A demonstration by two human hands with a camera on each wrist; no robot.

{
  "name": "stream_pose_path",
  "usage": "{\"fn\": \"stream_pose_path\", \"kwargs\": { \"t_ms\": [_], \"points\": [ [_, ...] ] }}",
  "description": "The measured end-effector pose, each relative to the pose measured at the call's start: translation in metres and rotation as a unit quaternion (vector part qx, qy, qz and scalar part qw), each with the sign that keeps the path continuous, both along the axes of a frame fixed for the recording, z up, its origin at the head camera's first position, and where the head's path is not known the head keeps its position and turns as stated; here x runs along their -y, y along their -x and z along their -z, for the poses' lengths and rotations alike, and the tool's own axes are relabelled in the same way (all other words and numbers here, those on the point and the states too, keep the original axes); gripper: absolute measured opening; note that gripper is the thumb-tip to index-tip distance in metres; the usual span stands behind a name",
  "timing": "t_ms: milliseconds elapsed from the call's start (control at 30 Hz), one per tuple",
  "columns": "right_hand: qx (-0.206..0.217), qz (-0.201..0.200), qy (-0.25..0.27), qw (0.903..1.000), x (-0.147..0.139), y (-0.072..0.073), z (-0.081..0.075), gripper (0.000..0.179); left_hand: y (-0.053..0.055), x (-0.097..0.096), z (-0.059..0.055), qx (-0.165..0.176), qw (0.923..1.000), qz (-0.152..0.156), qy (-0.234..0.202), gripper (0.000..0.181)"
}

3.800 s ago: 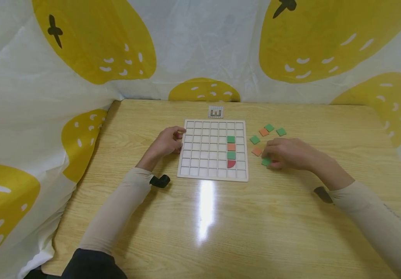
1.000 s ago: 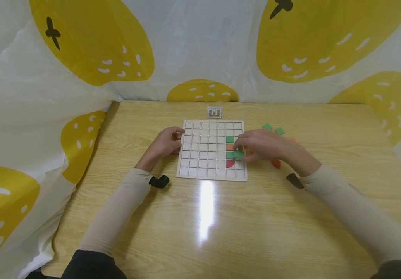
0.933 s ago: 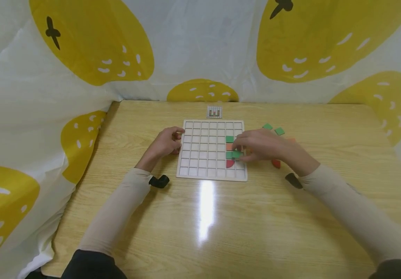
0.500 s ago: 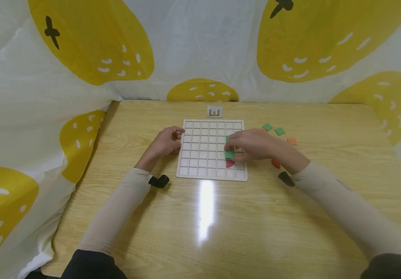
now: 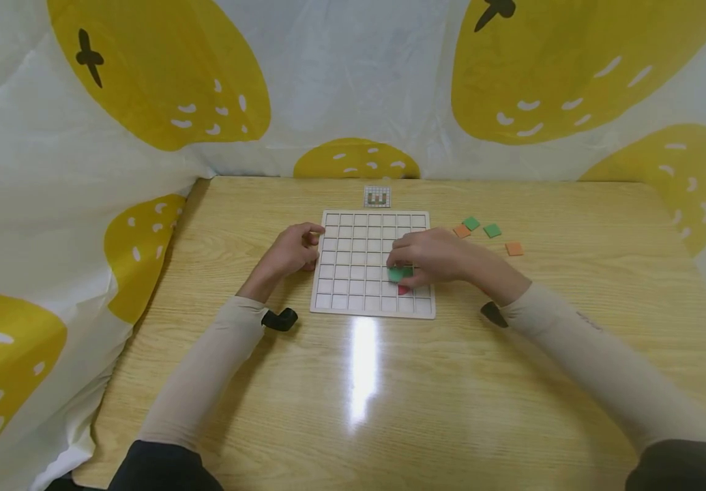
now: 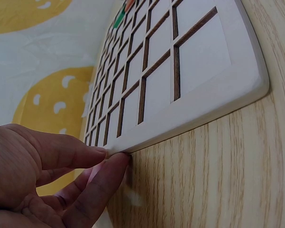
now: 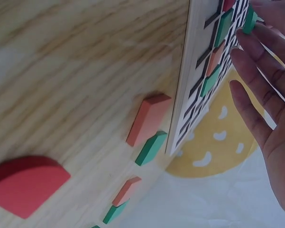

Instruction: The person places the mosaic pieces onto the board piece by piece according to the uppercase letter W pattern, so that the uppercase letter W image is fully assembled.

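Observation:
A pale square grid board [image 5: 353,308] lies on the table. At its left side is my left hand [image 5: 294,249], and the left wrist view shows thumb and finger pinching the board's edge. My right hand [image 5: 432,256] is over the right part of the board, with a small green square tile [image 7: 250,20] pinched between thumb and fingers. Just beside it, one column of the board holds a green tile [image 7: 223,26], an orange tile [image 7: 216,59], another green tile [image 7: 210,80] and a red quarter-round piece [image 5: 402,290]. That hand covers part of this column in the head view.
Right of the board lie loose orange tiles [image 5: 514,249] and green tiles [image 5: 492,230]. A red quarter-round piece [image 7: 28,185] lies on the table, hidden in the head view. Behind the board is a small pattern card [image 5: 377,197]. A printed cloth [image 5: 353,68] hangs behind the table.
My right hand has picked up a green tile from the right of the board and carried it left, over the filled column to its left side. The left hand stays at the board's edge.

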State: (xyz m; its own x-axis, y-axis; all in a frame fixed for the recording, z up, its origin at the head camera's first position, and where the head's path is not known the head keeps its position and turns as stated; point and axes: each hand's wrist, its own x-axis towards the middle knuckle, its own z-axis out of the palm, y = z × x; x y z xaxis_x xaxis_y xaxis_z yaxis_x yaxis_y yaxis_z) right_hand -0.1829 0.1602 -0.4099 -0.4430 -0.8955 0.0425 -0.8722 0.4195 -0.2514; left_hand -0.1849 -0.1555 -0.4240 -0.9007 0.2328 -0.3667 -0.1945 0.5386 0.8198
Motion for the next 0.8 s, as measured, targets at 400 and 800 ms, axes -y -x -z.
{"fn": "stream_pose_path", "kwargs": {
  "t_ms": [400,800],
  "points": [
    [0.013,-0.016,-0.005,0.9998,0.012,-0.008,0.002,0.027,-0.001,0.001,0.000,0.003,1.0000,0.001,-0.007,0.051],
    [0.001,-0.025,-0.011,0.9996,0.014,-0.010,0.007,0.020,-0.001,0.001,0.001,0.004,1.0000,-0.003,-0.008,0.052]
  ]
}}
